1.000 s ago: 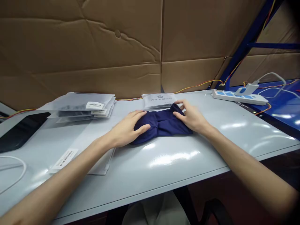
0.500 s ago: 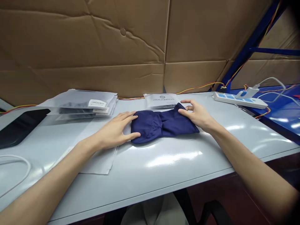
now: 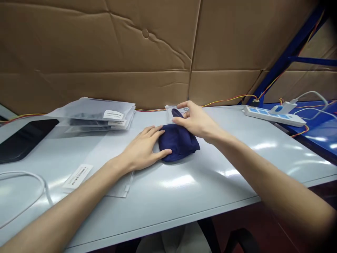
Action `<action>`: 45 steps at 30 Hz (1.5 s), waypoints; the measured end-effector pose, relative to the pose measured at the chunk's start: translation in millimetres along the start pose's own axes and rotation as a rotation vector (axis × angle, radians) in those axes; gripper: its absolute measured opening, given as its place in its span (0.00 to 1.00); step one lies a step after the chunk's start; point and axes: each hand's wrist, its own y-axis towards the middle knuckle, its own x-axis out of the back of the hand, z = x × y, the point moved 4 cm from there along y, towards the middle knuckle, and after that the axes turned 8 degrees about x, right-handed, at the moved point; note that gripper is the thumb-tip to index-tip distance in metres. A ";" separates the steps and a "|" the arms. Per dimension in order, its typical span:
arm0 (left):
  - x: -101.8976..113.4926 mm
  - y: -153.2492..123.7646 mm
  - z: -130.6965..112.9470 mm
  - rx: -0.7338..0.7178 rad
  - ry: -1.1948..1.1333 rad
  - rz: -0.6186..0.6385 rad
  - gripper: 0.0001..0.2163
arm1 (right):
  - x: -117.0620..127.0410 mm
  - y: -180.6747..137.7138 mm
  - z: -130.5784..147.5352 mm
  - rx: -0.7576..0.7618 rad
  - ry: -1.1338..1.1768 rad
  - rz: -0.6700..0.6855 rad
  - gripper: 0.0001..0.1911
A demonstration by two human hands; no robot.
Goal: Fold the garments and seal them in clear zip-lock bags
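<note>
The navy cloth (image 3: 179, 142) sits folded into a small rounded bundle near the far edge of the bench (image 3: 163, 225), roughly midway along it. The bulk of it is already gathered in. The one part left loose is a narrow end of the cloth (image 3: 176, 112), which sticks out from the far side of the bundle and lies over a white printed packet (image 3: 170, 109).

My left hand (image 3: 143, 147) lies flat against the bundle's left side, fingers spread and thumb along its near edge, pressing it rather than clamping it. My right hand (image 3: 193, 119) is raised over the far side of the bundle, wrist arched, with thumb and fingers apart around the narrow end. I cannot tell whether they pinch it or only frame it.

Both forearms reach in from the near edge of the bench. To the left along the far edge lies a stack of frosted plastic bags (image 3: 92, 114), and a white power strip (image 3: 272, 115) sits at the far right corner. A black tablet (image 3: 23, 140) and a white cable (image 3: 23, 175) lie at the left edge.
</note>
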 end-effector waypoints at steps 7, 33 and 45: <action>32.4 -9.9 28.1 0.132 -0.068 -0.069 0.25 | -44.7 -5.7 5.4 0.263 -0.067 0.186 0.14; 22.4 -28.2 16.8 -0.012 0.080 0.204 0.27 | 8.9 -13.9 -58.0 0.360 -0.393 0.285 0.17; 13.0 -5.7 37.1 0.042 -0.112 -0.037 0.14 | 15.6 -18.5 -58.6 0.263 -0.334 0.474 0.12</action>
